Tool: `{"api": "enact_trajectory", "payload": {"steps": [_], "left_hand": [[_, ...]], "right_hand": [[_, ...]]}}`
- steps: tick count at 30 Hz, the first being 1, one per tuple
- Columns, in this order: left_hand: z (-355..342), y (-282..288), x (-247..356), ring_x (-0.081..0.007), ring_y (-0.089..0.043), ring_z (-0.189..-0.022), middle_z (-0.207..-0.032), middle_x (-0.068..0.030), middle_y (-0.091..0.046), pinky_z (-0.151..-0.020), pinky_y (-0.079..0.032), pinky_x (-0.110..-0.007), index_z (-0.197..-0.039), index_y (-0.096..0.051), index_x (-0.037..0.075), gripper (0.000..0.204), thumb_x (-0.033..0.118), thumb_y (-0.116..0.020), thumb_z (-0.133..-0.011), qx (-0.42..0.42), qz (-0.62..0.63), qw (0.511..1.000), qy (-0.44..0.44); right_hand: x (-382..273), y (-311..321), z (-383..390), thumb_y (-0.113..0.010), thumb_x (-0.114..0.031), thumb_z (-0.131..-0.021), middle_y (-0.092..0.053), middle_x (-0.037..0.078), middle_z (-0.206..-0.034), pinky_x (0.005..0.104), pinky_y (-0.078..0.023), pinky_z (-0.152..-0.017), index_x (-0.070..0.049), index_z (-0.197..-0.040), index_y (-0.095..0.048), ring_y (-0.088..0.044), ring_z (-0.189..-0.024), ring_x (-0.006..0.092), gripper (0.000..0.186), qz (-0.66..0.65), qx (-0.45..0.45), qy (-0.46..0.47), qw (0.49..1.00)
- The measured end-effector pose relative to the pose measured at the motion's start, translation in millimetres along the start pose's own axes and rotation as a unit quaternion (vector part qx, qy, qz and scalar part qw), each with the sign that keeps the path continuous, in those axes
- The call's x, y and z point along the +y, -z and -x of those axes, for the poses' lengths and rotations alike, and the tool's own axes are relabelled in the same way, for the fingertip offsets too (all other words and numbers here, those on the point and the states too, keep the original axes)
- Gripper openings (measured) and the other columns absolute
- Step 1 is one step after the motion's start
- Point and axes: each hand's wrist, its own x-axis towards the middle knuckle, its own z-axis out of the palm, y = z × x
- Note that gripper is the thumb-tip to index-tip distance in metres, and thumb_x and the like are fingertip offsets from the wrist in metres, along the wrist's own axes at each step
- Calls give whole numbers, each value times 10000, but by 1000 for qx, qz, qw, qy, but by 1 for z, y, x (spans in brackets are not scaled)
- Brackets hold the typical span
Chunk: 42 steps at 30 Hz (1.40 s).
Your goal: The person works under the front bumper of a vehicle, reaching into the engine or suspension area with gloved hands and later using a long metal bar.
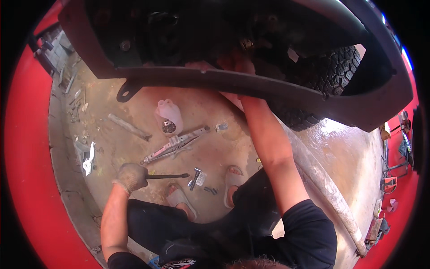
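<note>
My left hand (131,176), in a dirty knit glove, is closed round a long dark metal bar-shaped tool (168,176) held low over the floor, pointing right. Its exact kind cannot be made out. My right arm reaches up behind the lower edge of a black vehicle bumper (215,80). There my right hand (241,62) shows dimly in the shadowed opening. Its fingers are too dark to read, and whatever they touch is hidden. A knobbly black tire (333,74) stands to the right of that arm.
Below the bumper lie a scissor jack (177,144), a cut plastic jug (169,113) holding small dark pieces, and a T-shaped tool (195,178) near my feet. A long pale pipe (331,193) crosses the floor at right. Further left lies a short stick (129,126).
</note>
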Motion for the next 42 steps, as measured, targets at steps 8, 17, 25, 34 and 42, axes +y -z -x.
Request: {"api": "enact_trajectory", "payload": {"steps": [8,17,25,34,42], "left_hand": [[-6,2,0,-318,-752,-938,-958,-119,-777,-830,-583,-467,-1019,-813,174,287,339,-730,-798,19,13,999,-34],[-11,-8,-13,-348,-735,-948,-952,-129,-770,-839,-566,-474,-1007,-794,160,328,396,-742,-786,-13,28,999,-14],[-16,-16,-17,-351,-734,-950,-959,-131,-769,-848,-565,-479,-1020,-791,155,328,387,-754,-792,-7,28,1000,-11],[-11,-7,-10,-349,-730,-968,-964,-130,-766,-857,-561,-480,-1023,-789,155,317,383,-752,-806,-2,49,999,-20],[-15,-7,-11,-352,-734,-958,-965,-134,-768,-852,-565,-479,-1029,-792,158,320,375,-746,-799,-4,16,1000,-17]], "right_hand": [[-27,-69,30,-466,-332,-1121,-626,72,-1391,468,-464,-1138,-120,-1414,-570,-579,-1289,242,377,-50,-100,16,994],[1,-24,-36,-506,-293,-1103,-668,55,-1254,392,-556,-954,-129,-1347,-595,-654,-1067,210,307,-61,2,44,997],[10,-22,-44,-600,-221,-1044,-697,63,-1024,317,-583,-687,-65,-1233,-636,-684,-833,201,248,194,49,216,956],[26,4,-64,-640,-135,-990,-684,52,-928,327,-548,-603,-27,-1097,-681,-668,-749,178,157,332,73,349,873],[12,-18,-32,-697,-91,-916,-693,84,-947,348,-550,-650,-39,-1027,-694,-673,-773,208,122,581,23,499,643]]}}
